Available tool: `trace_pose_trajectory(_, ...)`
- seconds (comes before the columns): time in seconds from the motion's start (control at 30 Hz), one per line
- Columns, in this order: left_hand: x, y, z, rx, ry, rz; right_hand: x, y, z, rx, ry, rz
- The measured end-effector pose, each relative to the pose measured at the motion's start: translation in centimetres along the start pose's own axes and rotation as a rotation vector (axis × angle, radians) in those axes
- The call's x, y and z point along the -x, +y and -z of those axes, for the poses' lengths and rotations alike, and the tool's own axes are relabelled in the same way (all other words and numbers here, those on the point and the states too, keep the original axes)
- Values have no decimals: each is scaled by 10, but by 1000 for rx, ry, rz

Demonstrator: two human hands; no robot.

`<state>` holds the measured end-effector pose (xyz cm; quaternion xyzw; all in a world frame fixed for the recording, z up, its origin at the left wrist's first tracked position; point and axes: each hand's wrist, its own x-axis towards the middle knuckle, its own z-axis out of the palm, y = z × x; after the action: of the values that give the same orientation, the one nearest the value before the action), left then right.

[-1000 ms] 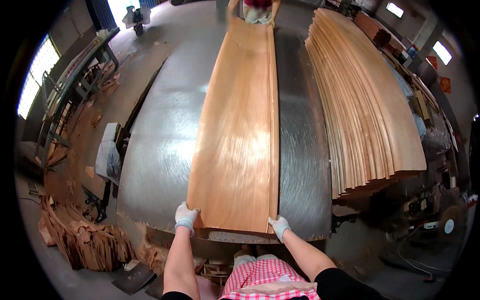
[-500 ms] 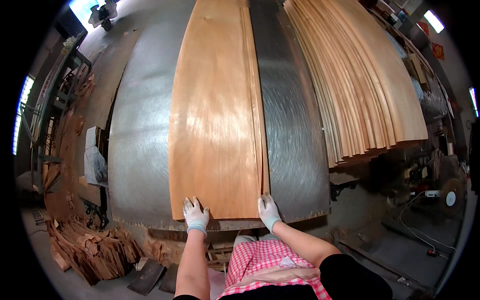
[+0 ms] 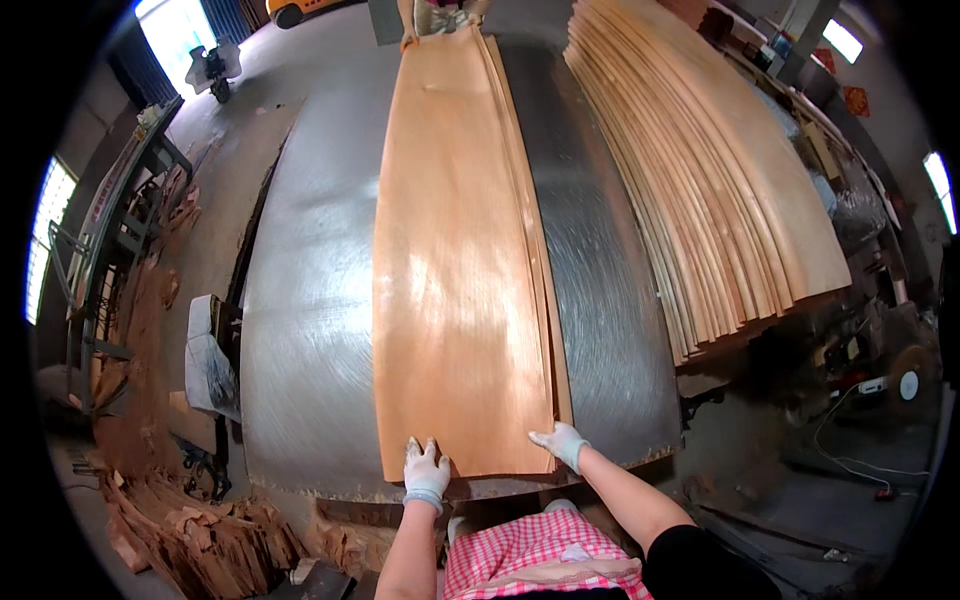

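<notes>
Long, thin wood veneer sheets point(image 3: 455, 300) lie stacked on a shiny metal-topped table point(image 3: 310, 380), their right edges slightly staggered. My left hand point(image 3: 426, 472), in a pale work glove, rests on the near edge of the top sheet with its fingers spread. At the near right corner is my right hand point(image 3: 562, 444), also gloved. Its thumb side reaches over the top sheet while the other fingers close at the stack's right edge, partly hidden. Across the table, a co-worker's hand point(image 3: 409, 40) touches the far left corner of the sheets.
A fanned pile of veneer point(image 3: 720, 190) lies to the right. Torn veneer scraps point(image 3: 205, 530) are heaped on the floor at the lower left, and a metal rack point(image 3: 120, 230) stands along the left. A fan-like round device point(image 3: 908, 386) and a white cable are at the right.
The view has tipped up, bringing the co-worker at the far end into sight. My right hand has turned from pointing forward to reaching leftward over the sheet's edge. My left hand stays on the near edge.
</notes>
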<state>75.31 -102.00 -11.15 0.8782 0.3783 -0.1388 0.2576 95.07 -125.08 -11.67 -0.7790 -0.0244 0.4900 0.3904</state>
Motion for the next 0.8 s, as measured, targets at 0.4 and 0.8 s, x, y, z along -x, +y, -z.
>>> trace_pose_trajectory(0.4,-50,-199,76,1693,142,285,93,-190,-116,258,-87,355)
trace_pose_trajectory(0.8,-22,-317,59,2478,491,299,83,-255,-314,-18,-757,481)
